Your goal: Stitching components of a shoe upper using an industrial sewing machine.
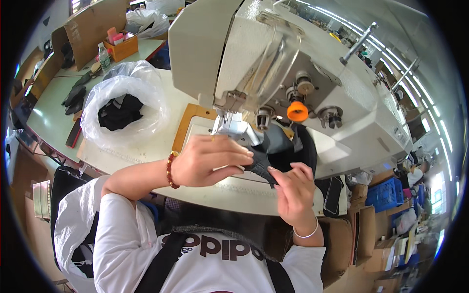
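Note:
A piece of black fabric stretches between my two hands, just in front of the needle area of a large white sewing machine. My left hand is closed, its fingertips gripping the left part of the fabric beside the presser foot. At the lower right end, my right hand pinches the fabric's edge between thumb and fingers. Darker material lies behind the piece, under the machine's arm; how the two connect is hidden. An orange knob sits on the machine above my right hand.
Left of the machine, a clear plastic bag with black pieces stands on the white table. Beyond it are a water bottle, a small wooden box and black gloves. A blue crate and cardboard boxes stand at right.

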Available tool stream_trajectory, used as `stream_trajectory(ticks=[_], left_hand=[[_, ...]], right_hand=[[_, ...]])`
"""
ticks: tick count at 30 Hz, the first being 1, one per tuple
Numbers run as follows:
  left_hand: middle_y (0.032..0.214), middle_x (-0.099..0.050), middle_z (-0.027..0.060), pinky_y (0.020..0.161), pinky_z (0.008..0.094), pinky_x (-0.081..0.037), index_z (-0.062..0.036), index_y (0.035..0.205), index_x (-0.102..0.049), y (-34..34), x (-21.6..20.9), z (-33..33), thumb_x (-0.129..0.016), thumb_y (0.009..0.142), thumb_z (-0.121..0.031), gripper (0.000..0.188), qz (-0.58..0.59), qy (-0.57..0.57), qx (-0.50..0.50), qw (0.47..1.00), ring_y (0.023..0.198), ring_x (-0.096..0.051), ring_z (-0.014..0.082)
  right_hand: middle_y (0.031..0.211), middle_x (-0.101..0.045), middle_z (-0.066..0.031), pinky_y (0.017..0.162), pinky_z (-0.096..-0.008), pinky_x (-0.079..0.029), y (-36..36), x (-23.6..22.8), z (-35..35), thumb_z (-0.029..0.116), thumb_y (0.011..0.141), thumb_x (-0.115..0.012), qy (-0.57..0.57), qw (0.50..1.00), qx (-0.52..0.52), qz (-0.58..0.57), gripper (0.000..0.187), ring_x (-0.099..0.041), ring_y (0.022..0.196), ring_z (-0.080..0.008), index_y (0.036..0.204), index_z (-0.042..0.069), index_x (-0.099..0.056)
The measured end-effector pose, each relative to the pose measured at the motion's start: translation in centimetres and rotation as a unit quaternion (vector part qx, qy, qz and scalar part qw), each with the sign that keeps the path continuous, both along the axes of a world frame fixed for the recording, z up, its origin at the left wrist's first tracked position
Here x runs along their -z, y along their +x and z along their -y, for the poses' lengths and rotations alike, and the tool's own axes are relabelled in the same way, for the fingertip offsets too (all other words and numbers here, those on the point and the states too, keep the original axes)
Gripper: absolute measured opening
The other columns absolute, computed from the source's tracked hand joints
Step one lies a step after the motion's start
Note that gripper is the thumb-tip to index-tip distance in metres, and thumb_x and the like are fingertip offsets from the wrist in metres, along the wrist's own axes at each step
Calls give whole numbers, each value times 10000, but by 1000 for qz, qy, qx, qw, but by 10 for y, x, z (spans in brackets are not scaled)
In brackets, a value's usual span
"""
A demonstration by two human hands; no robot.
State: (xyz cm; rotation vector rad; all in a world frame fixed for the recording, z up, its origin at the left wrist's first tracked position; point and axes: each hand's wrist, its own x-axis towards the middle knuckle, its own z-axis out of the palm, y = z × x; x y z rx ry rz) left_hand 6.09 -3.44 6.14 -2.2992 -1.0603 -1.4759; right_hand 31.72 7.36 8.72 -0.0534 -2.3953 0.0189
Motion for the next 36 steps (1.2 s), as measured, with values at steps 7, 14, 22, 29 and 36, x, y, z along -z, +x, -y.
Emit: stream_trajectory(ticks=[7, 14, 22, 29, 36], left_hand=[[819, -744, 84, 686, 292, -532, 8, 1035, -750, 32, -26, -2, -753, 979, -136, 155, 181, -263, 92, 943, 738, -674, 134], [912, -725, -13, 757, 231, -535, 38, 1083, -736, 59, -39, -14, -718, 1019, -125, 175, 290, -432, 133, 844, 842, -638, 48], [1169, -700, 77, 911, 298, -539, 13, 1383, -583, 84, -51, -5, -680, 1018, -117, 399, 284, -275, 181, 901, 1040, -653, 115], [1156, -692, 220, 897, 365, -543, 58, 1212, -643, 78, -38, 14, -659, 1018, -185, 311, 107, -177, 111, 972, 1017, -686, 264], [1192, -689, 223, 917, 391, -551, 47, 1034, -694, 74, -20, -3, -664, 974, -20, 94, -88, -208, 60, 972, 1030, -699, 309]], right_hand=[[858, -679, -129, 660, -392, -461, 39, -23, 20, 37, 942, -686, -174, 983, -5, -60, 261, -594, 697, -295, 1193, -20, -724], [961, -739, -151, 766, -351, -540, 68, -35, 22, 65, 964, -695, -230, 971, 32, -57, 245, -691, 813, -288, 1194, -8, -735], [1057, -774, -154, 832, -309, -549, 101, -79, 31, 16, 947, -662, -182, 979, 59, -68, 246, -754, 926, -244, 1178, -19, -740], [1084, -772, -57, 866, -240, -548, 206, -99, 29, 72, 1003, -694, -450, 892, 49, -6, 271, -691, 974, -79, 1242, -56, -694], [1041, -734, -17, 872, -231, -525, 358, -66, 26, 74, 1019, -653, -396, 854, 334, -42, 201, -656, 950, -72, 1180, -34, -707]])
